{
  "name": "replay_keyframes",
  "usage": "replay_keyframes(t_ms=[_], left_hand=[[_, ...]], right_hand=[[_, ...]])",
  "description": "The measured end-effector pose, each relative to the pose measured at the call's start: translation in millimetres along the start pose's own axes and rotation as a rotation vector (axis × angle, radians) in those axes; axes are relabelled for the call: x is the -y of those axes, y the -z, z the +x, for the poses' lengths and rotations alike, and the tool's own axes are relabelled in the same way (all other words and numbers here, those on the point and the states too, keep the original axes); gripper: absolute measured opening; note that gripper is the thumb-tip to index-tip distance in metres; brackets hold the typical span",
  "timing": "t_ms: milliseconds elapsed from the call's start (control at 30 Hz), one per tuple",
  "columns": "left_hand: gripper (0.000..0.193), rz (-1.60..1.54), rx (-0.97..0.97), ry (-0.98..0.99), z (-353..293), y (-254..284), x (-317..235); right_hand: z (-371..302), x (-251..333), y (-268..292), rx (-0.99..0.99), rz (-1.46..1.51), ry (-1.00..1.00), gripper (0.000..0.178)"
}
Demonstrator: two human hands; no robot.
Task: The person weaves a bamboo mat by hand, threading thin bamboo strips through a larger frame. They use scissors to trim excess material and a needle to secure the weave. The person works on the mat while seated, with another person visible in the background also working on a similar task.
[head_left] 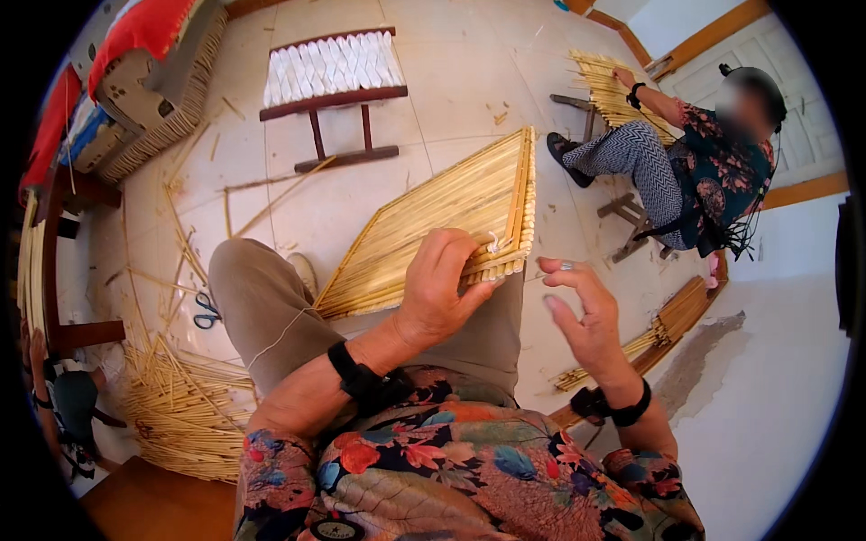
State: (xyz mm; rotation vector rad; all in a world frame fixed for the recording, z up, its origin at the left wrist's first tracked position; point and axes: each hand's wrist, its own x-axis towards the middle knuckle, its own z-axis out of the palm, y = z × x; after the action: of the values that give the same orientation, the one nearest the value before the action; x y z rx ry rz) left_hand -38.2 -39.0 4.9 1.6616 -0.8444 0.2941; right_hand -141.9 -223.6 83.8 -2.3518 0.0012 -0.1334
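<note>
Flowered shirt [469,464] nearest, my left grip [435,287] clasps the near edge of the reed mat [437,216] lying over my thighs [266,302], which seemingly brace it, while my right grip [586,316] hangs wide and empty beside its corner.

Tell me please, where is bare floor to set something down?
Mostly bare floor lies between the white-topped stool and the seated person's shoe, and right of the straw panel. Crowded: the left, around scissors and straw pile.
</note>
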Motion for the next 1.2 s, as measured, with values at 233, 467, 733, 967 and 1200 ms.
replay_keyframes(t_ms=[233, 467, 733, 967, 1200], left_hand=[[0.052, -0.062, 0.043, -0.002, -6, -1, 6], [0.033, -0.390, 0.191, 0.083, -6, 5, 2], [0.017, -0.554, 0.372, 0.283, -6, 20, 10], [0.018, -0.502, 0.445, 0.202, -15, 28, 7], [0.016, -0.331, 0.503, 0.012, -30, 19, 21]], right_hand=[[19, -6, -44, 0.168, 0.741, -0.529, 0.027], [13, -14, -34, 0.298, 0.415, -0.367, 0.025], [4, -7, -28, 0.374, 0.602, -0.729, 0.023], [-12, -18, -28, 0.322, 0.668, -0.668, 0.013], [-17, -20, -36, 0.251, 0.501, -0.514, 0.027]])
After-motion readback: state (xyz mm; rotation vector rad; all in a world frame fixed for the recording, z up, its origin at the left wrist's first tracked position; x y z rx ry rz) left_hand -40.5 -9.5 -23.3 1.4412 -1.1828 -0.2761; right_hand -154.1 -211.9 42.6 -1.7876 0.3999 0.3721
